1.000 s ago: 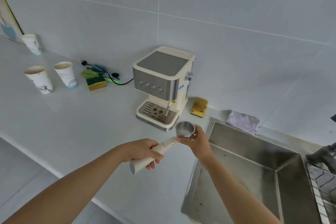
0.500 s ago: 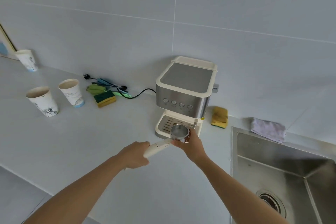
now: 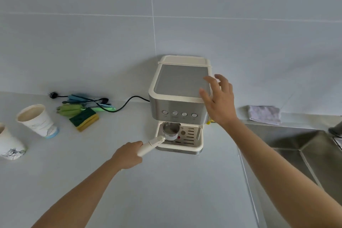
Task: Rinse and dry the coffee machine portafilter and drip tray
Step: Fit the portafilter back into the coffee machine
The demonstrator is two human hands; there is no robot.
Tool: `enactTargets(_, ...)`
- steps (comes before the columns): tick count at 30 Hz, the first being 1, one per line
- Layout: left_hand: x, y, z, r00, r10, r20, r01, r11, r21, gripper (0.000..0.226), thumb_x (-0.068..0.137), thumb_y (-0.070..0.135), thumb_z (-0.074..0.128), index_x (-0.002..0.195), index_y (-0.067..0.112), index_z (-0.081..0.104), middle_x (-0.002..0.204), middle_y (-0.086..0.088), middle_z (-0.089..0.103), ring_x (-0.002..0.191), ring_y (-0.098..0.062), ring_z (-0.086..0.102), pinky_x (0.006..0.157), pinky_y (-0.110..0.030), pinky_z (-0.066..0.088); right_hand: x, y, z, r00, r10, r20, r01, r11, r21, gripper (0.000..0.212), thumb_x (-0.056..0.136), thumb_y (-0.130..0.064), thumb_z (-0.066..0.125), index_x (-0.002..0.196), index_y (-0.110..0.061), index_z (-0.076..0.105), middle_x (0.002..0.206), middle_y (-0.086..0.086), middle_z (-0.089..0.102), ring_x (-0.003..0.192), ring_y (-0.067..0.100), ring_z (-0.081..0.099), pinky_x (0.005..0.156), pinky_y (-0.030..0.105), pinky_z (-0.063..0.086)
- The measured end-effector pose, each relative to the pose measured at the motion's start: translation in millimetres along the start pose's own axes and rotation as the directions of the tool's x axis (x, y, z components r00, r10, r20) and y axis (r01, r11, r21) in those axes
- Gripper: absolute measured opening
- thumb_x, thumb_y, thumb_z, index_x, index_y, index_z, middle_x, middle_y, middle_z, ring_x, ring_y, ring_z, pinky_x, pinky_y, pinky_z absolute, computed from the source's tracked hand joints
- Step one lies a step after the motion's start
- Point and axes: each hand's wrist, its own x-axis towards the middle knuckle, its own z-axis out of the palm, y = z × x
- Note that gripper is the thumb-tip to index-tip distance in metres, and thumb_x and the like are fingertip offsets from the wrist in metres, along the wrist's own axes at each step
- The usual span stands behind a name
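A cream and steel coffee machine [image 3: 177, 102] stands on the counter against the wall. My left hand [image 3: 128, 154] grips the cream handle of the portafilter [image 3: 171, 132], whose steel basket sits just under the machine's front, over the slotted drip tray [image 3: 190, 139]. My right hand [image 3: 217, 98] hovers with spread fingers at the machine's top right corner and holds nothing.
Two paper cups [image 3: 37, 120] stand at the left. A green and yellow sponge [image 3: 84, 119], brushes and a black power cord [image 3: 127, 103] lie behind them. A folded cloth [image 3: 263, 114] rests by the steel sink [image 3: 305, 155] on the right.
My left hand carried the portafilter in under the machine's front. My right hand let go of the basket and rose to the machine's top right corner. The view swung left, away from the sink.
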Motion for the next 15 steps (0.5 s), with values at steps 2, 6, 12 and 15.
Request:
enactTargets(2, 11.9, -4.6, -4.4, 1.0, 0.031, 0.001, -0.031, 0.999, 0.016, 0.017, 0.081, 0.016, 0.054, 0.091, 0.016, 0.04, 0.088, -0.001, 0.051, 0.079, -0.022, 0.051, 0.066, -0.027, 0.038, 9.7, 0.7, 8.3, 0.988, 0.101, 0.114, -0.098, 0.995, -0.029, 0.047, 0.095, -0.039, 0.039, 0.139, -0.022, 0.037, 0.151, 0.01, 0.024, 0.137, 0.03, 0.022, 0.109, 0.038, 0.022)
enactTargets(6, 34.6, -9.3, -19.7, 0.994, 0.111, -0.002, -0.111, 0.993, 0.049, 0.017, 0.079, 0.014, 0.053, 0.077, 0.02, 0.036, 0.072, 0.004, 0.044, 0.075, -0.024, 0.049, 0.055, -0.026, 0.032, 17.4, -2.2, 21.5, 0.961, 0.185, 0.208, -0.181, 0.983, -0.038, 0.055, 0.098, -0.034, 0.034, 0.147, -0.014, 0.02, 0.155, 0.009, 0.014, 0.143, 0.026, 0.011, 0.117, 0.039, 0.014)
enactTargets(12, 60.4, -7.1, -32.6, 0.977, 0.214, -0.018, -0.212, 0.976, 0.056, 0.027, 0.078, 0.014, 0.054, 0.067, 0.022, 0.03, 0.067, 0.006, 0.041, 0.072, -0.025, 0.047, 0.05, -0.025, 0.027, 20.1, 13.5, 30.7, 0.971, -0.168, 0.167, 0.214, 0.926, -0.31, 0.031, 0.088, -0.016, 0.027, 0.086, 0.001, 0.053, 0.092, 0.026, 0.051, 0.094, 0.027, 0.028, 0.068, 0.039, 0.046)
enactTargets(15, 68.1, -5.0, -34.9, 0.968, 0.249, -0.004, -0.249, 0.966, 0.072, 0.023, 0.078, 0.014, 0.055, 0.072, 0.02, 0.033, 0.067, 0.007, 0.041, 0.072, -0.024, 0.046, 0.049, -0.025, 0.026, 25.0, 26.8, 35.3, 0.921, -0.377, 0.1, 0.383, 0.825, -0.416, 0.01, 0.082, -0.009, 0.036, 0.074, -0.006, 0.04, 0.074, 0.018, 0.051, 0.081, 0.025, 0.028, 0.055, 0.029, 0.038)
